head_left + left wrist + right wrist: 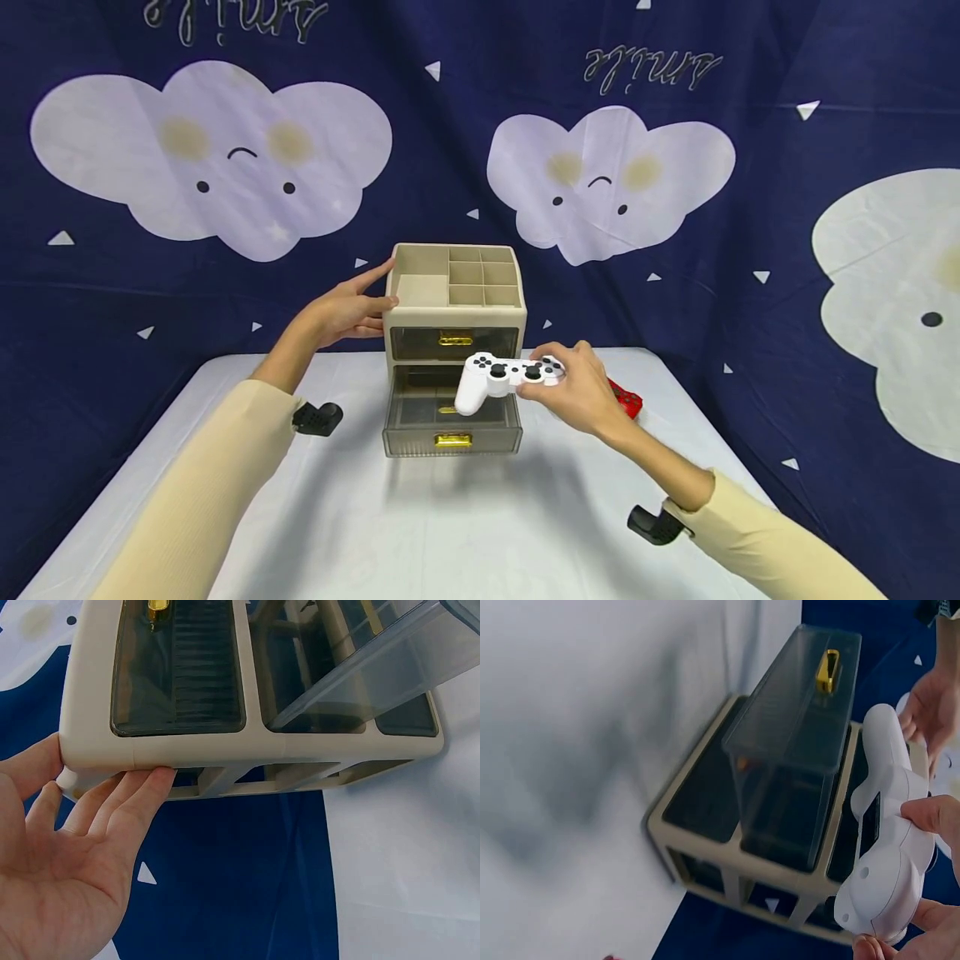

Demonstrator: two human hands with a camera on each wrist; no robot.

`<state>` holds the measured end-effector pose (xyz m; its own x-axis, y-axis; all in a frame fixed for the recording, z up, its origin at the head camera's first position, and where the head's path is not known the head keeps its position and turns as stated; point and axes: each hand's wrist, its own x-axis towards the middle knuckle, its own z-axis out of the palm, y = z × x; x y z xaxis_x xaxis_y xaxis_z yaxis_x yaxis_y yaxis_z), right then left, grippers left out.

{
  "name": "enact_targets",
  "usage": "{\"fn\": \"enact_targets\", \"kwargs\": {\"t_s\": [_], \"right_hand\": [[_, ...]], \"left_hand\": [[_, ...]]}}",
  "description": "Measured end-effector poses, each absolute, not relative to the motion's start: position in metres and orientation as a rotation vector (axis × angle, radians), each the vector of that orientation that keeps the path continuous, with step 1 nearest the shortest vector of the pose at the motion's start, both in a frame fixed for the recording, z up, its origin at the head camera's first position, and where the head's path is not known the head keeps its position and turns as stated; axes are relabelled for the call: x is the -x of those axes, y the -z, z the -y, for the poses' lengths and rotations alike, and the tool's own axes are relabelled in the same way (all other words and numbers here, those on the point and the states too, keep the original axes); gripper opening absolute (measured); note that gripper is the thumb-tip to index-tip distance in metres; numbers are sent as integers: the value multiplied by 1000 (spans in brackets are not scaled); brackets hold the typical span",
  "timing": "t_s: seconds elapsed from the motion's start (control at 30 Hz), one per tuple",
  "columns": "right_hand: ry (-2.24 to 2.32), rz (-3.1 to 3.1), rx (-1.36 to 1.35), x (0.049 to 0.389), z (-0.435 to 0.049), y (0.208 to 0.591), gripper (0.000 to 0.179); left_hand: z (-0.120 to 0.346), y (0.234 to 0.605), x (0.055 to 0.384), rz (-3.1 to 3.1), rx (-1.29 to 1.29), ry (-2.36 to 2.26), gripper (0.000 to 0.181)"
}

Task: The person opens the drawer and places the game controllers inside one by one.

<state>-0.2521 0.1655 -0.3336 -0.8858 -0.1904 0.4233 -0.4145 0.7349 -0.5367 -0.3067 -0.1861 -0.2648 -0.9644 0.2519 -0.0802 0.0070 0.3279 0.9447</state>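
Note:
A cream desktop organizer (456, 317) with dark see-through drawers stands on the table. Its middle drawer (416, 442), clear with a gold handle, is pulled out toward me; the drawers above and below it are closed. My left hand (341, 312) rests against the organizer's left side near the top, fingers fairly straight, thumb at the front top corner. In my right hand (581, 390) is a white game controller (474, 390), pinched by its right end between thumb and fingers. The controller (889, 832) is held up over the open drawer, overlapping it in the head view.
To the right, behind my right hand, lies a red game controller (628, 402), partly hidden. The organizer's top has one large and several small compartments (467, 273). A white cloth covers the table (450, 533); a dark blue curtain (442, 150) with clouds hangs behind.

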Motion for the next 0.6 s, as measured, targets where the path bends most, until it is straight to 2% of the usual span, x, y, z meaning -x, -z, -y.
{"fn": "enact_targets", "kwargs": {"t_s": [0.6], "right_hand": [[-935,2561,-591,264,-110,347,41]], "left_hand": [[185,264,306,-2384,-216,-1693,79]]}}
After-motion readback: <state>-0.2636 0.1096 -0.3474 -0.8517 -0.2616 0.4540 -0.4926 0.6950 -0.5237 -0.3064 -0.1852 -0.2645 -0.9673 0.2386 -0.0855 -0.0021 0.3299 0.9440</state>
